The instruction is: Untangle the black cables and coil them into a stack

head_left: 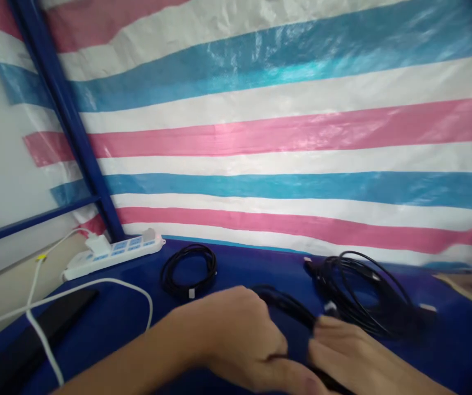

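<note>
Both hands [239,334] [346,348] seem closed around black cable [289,305]

The left hand [239,337] is bare and rounded in outline, narrowing to a slim left wrist [190,334] and a bare left forearm [145,359]; the right hand [348,348], slightly blurred, is bare too, as is the right forearm [404,376].

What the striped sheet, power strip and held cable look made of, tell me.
Striped sheet: likely thin plastic, glossy, from glare and creases. Power strip: probably hard plastic, smooth, its casing straight-edged. Held cable: perhaps black rubber or soft plastic, curving smoothly; blur hides finish.
</note>
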Tool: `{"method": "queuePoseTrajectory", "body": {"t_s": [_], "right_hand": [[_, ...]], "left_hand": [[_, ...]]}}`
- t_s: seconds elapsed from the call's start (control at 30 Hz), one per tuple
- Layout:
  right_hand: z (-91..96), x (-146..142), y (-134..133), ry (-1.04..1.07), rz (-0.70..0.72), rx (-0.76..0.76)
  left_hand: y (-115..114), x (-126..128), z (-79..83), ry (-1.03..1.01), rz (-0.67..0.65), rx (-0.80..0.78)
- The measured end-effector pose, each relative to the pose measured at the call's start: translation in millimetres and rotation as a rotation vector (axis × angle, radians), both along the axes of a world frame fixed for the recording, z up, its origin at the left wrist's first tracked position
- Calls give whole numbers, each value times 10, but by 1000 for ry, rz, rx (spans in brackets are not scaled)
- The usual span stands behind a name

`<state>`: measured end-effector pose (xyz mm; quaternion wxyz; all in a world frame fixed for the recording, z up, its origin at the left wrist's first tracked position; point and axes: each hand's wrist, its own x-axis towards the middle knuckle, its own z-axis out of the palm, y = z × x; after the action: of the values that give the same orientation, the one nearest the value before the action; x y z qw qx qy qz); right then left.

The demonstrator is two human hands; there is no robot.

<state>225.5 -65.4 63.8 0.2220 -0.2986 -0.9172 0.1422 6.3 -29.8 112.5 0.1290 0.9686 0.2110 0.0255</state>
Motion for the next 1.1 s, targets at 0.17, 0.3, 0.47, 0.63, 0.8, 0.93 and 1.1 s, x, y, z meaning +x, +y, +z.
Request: {"method": "queuePoseTrajectory", "body": {"t_s": [0.17,0.3,0.47,0.63,0.8,0.93,1.1], "right_hand": [[65,-1177,1028,-264,136,499],[-276,-1778,1534,-273,234,495],[-450,-1797,1561,-126,222,386],[-436,-1834,1481,102,-66,164],[-385,-1849,1523,280,-218,-86],[-273,-1683,1519,436,-323,-204],[-412,-1167,1030,455,-415,-326]], "left_hand": [[530,-1035,-203,-88,388,378],[673,-1613,-639,-68,605,262],[684,-1728,-835,-107,813,133],[904,-1495,-724,-107,910,62],[1086,-1432,-665,-84,984,-15],[1216,-1399,-601,-30,1085,-85],[1196,-1114,-666,95,1109,-144]]}}
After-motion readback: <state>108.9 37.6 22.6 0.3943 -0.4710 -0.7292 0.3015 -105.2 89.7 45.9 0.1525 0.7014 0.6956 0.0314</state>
